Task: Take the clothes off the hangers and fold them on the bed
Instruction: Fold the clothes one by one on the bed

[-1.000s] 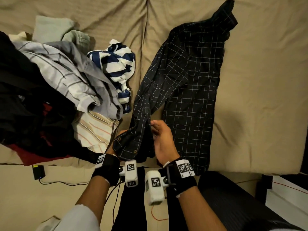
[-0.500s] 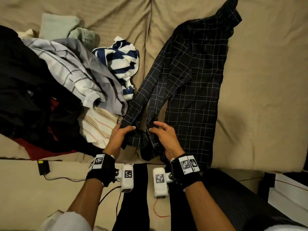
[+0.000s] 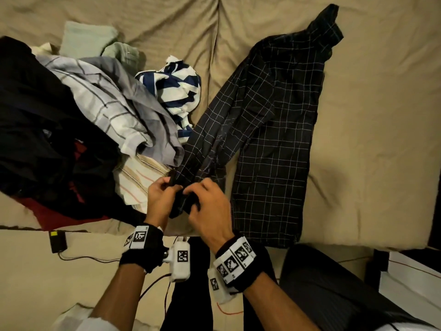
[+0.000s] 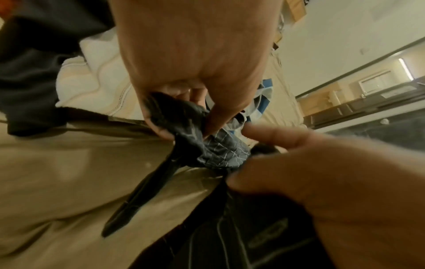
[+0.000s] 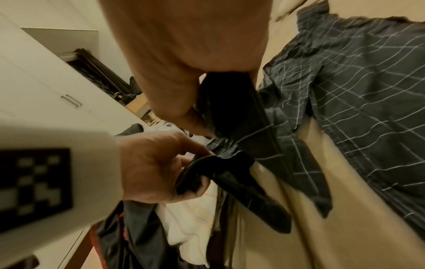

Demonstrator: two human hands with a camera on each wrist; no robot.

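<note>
A dark checked shirt (image 3: pixel 269 149) lies spread on the tan bed (image 3: pixel 372 130), collar toward the far side. Its near sleeve runs down to the bed's front edge, where both hands meet on the cuff. My left hand (image 3: pixel 164 194) pinches the cuff end (image 4: pixel 174 116) between thumb and fingers. My right hand (image 3: pixel 205 204) grips the same sleeve (image 5: pixel 232 109) just beside it, fingers curled round the dark cloth. No hanger shows in the shirt.
A heap of clothes fills the bed's left: black garments (image 3: pixel 45 144), a grey-and-white striped shirt (image 3: pixel 102 108), a blue-and-white striped piece (image 3: pixel 176 89), a cream striped one (image 3: pixel 140 182). A small black box with cable (image 3: pixel 57 241) lies on the floor. White drawers (image 5: pixel 46 87) stand behind.
Both hands have closed together on the sleeve cuff at the bed's front edge; a second ago the right hand was apart from the left, higher up the sleeve.
</note>
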